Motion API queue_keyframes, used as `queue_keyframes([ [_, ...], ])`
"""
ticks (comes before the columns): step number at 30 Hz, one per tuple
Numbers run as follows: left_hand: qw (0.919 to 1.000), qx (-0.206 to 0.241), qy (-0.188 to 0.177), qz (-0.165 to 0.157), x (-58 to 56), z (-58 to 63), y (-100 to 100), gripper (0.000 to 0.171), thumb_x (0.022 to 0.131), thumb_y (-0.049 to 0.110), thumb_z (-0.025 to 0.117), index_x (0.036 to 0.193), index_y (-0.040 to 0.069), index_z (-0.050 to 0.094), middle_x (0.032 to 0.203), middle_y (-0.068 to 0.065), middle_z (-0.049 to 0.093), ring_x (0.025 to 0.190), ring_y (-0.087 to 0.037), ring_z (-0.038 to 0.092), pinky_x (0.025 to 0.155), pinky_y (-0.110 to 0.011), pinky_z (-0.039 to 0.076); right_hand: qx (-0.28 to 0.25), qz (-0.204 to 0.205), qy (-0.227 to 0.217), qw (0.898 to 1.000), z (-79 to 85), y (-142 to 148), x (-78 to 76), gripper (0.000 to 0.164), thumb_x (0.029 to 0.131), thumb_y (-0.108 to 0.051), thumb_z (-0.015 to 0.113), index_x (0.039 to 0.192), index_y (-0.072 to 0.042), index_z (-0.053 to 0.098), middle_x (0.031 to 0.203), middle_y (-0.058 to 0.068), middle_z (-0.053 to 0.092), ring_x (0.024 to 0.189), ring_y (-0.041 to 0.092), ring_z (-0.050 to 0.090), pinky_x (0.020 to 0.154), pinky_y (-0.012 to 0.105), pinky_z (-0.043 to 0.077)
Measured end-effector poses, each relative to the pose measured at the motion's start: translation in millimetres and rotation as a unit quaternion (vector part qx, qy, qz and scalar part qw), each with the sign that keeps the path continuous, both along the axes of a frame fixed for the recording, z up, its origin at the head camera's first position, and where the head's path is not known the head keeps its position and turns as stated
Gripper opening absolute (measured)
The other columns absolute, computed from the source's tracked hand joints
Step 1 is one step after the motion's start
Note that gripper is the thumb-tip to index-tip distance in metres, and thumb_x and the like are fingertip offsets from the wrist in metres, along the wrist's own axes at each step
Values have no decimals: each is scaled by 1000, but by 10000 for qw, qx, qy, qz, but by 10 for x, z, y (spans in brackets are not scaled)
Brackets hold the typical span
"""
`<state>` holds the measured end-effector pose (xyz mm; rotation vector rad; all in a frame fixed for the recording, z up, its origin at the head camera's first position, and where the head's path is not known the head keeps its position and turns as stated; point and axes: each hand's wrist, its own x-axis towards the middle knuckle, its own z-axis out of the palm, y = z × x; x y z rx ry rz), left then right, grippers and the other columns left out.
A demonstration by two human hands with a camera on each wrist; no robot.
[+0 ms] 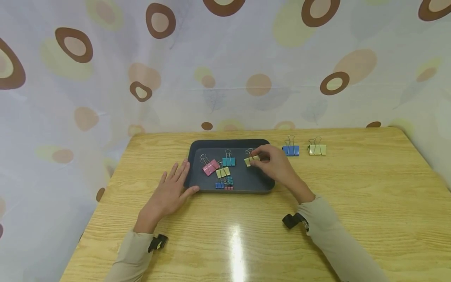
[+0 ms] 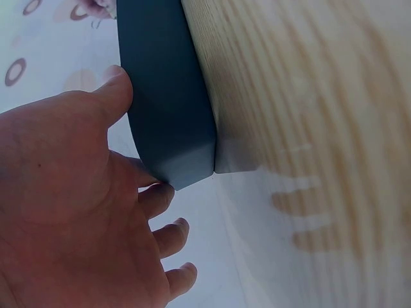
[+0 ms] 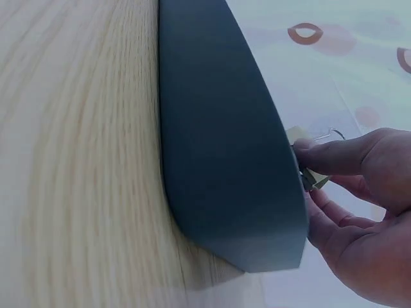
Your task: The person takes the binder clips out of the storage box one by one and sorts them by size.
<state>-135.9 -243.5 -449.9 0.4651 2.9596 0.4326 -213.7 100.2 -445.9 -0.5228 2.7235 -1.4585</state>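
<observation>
My right hand (image 1: 273, 163) pinches a yellow binder clip (image 1: 248, 161) between thumb and fingers, over the right side of a dark tray (image 1: 253, 182). In the right wrist view that clip (image 3: 319, 179) shows just past the tray's wall. My left hand (image 1: 170, 192) lies with fingers straight against the tray's left edge, thumb at the front left corner. Inside the tray are a pink binder clip (image 1: 210, 167), a teal binder clip (image 1: 228, 161), another yellow binder clip (image 1: 223, 172), and several small clips, among them a blue one (image 1: 219, 185) and a pink one (image 1: 229, 188).
To the right of the tray, a blue binder clip (image 1: 291, 150) and a pale yellow binder clip (image 1: 317, 149) sit on the wooden table (image 1: 352, 203). A patterned cloth (image 1: 232, 51) hangs right behind the table's far edge.
</observation>
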Motion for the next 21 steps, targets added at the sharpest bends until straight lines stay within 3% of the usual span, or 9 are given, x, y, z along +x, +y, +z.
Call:
queue_keyframes([
  [5,10000,-15,-30,-4,-23,-28,-8,85,106,56,45,165,3,13,172,-11,7,156,-40,8,121,-66,10,-99,-109,114,9998,18,139,49,20,91,-11,80,110,-5,76,115,13,70,102,32,69,88,50,58],
  [8,10000,-15,9,-14,-17,-27,6,86,106,55,47,164,2,13,172,-12,8,156,-41,9,121,-66,10,-242,-192,-103,9995,20,257,70,20,93,-13,79,111,-5,75,119,14,69,107,33,68,88,49,58],
  [14,10000,-41,57,-22,-9,-53,18,86,105,56,47,164,3,14,172,-11,8,156,-40,10,121,-66,11,-503,-311,-158,9981,-90,501,127,21,95,-17,78,111,-5,75,122,13,70,109,33,70,90,48,56],
  [18,10000,-40,74,-9,-2,-51,5,86,106,56,47,164,2,14,172,-11,7,156,-40,10,121,-66,11,-682,-384,65,9969,-155,627,145,21,94,-17,78,112,-6,76,118,10,71,107,21,70,95,34,55],
  [21,10000,-12,65,-5,1,-31,-6,86,106,55,47,164,2,13,172,-12,7,156,-40,10,121,-66,11,-792,-452,189,9957,-167,701,139,21,94,-15,78,112,-4,77,116,11,72,102,8,67,90,20,54],
])
